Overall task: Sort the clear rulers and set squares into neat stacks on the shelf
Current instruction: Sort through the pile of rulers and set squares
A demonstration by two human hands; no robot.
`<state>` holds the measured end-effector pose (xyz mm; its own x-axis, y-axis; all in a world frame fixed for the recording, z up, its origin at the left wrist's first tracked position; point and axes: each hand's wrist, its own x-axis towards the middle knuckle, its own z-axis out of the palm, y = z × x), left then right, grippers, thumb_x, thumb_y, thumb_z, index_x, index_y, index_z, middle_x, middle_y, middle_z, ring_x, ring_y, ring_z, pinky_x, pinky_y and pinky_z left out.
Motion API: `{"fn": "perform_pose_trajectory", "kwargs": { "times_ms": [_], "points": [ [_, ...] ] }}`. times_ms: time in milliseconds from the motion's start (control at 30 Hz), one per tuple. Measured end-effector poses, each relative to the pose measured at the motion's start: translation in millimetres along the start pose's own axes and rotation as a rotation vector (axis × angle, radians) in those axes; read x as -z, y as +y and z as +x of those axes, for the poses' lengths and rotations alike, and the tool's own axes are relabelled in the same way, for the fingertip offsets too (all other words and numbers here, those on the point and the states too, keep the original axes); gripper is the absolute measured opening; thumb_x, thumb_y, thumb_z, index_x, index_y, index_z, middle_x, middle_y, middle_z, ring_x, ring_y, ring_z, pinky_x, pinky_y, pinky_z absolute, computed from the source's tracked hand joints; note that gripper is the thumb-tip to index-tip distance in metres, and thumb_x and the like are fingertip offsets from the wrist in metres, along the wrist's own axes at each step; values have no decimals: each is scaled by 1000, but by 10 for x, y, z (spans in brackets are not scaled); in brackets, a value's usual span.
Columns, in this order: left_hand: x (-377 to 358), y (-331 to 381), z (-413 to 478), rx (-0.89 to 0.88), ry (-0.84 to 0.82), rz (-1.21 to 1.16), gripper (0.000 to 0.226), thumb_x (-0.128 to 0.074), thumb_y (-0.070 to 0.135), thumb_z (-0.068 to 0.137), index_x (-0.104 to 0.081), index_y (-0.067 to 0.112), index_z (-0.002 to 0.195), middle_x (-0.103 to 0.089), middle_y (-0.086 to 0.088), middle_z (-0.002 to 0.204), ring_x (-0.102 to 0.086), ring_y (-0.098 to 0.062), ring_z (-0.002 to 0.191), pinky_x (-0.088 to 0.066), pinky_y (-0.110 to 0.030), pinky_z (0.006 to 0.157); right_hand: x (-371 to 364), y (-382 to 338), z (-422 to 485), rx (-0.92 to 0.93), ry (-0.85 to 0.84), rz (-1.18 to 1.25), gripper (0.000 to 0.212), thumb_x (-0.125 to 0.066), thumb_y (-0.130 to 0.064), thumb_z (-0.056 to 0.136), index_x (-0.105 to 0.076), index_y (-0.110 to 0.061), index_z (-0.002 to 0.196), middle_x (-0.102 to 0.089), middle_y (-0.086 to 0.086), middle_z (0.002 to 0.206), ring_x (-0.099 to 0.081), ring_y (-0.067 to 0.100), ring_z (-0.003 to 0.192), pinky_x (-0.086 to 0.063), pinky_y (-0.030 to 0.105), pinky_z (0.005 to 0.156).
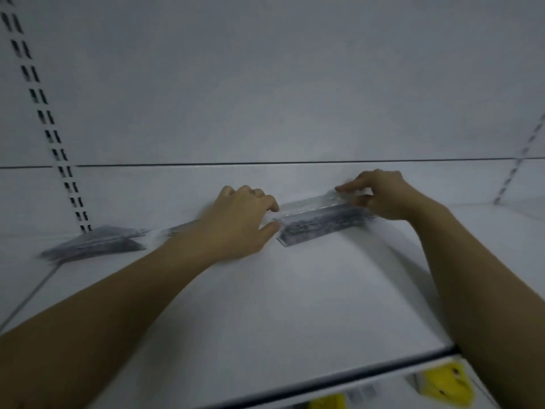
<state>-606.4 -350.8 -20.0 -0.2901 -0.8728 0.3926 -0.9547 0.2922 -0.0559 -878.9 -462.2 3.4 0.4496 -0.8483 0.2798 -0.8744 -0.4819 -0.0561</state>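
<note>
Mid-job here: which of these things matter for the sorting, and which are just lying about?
Job: clear ruler pinched by right hand, left hand at its other end; ruler stack beneath; set-square stack; shelf.
Lying about: yellow packs and price labels, below.

head view, close, facing down onto shelf [265, 305]

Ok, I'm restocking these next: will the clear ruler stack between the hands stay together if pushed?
Probably stiff: the ruler stack spans straight between the left hand and right hand. Likely slippery: glossy layers on the smooth shelf could fan apart.
</note>
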Motion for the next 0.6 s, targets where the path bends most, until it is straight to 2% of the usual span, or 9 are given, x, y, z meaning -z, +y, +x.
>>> {"fn": "perform_pose_trajectory", "kwargs": {
  "times_ms": [167, 300, 433, 600],
  "points": [
    [-72, -114, -107, -37, 75, 49, 38, -39, 47, 96, -53, 28, 126, -56, 6, 128, -48, -16, 116, -29, -35, 99, -104, -28, 3, -32, 7, -62, 42, -58, -6, 86, -71, -41, 105, -65, -10, 115, -53, 19, 111, -24, 33, 88],
    [-50, -166, -172, -26, 101, 45, 43, -36, 49, 92, -56, 27, 123, -59, 6, 124, -51, -16, 114, -31, -36, 98, -94, -25, -26, -80, 0, -38, 43, -59, -7, 83, -70, -41, 106, -66, -7, 116, -55, 20, 109, -33, 38, 100],
    [-36, -135, -177, -10, 78, 44, 41, -42, 48, 95, -50, 27, 128, -55, 6, 130, -47, -16, 119, -29, -35, 101, 3, -280, -114, -23, 89, 104, 33, -66, -29, 85, -66, -34, 118, -63, -3, 122, -55, 21, 113, -38, 41, 103],
    [162, -215, -255, 80, 45, 5, 53, -47, 56, 89, -46, 27, 133, -50, 4, 136, -43, -16, 125, -27, -37, 106, 228, -1031, -161, 178, 69, 101, 57, -69, -51, 79, -54, -35, 132, -56, -7, 135, -50, 18, 122, -40, 39, 105]
  ]
}}
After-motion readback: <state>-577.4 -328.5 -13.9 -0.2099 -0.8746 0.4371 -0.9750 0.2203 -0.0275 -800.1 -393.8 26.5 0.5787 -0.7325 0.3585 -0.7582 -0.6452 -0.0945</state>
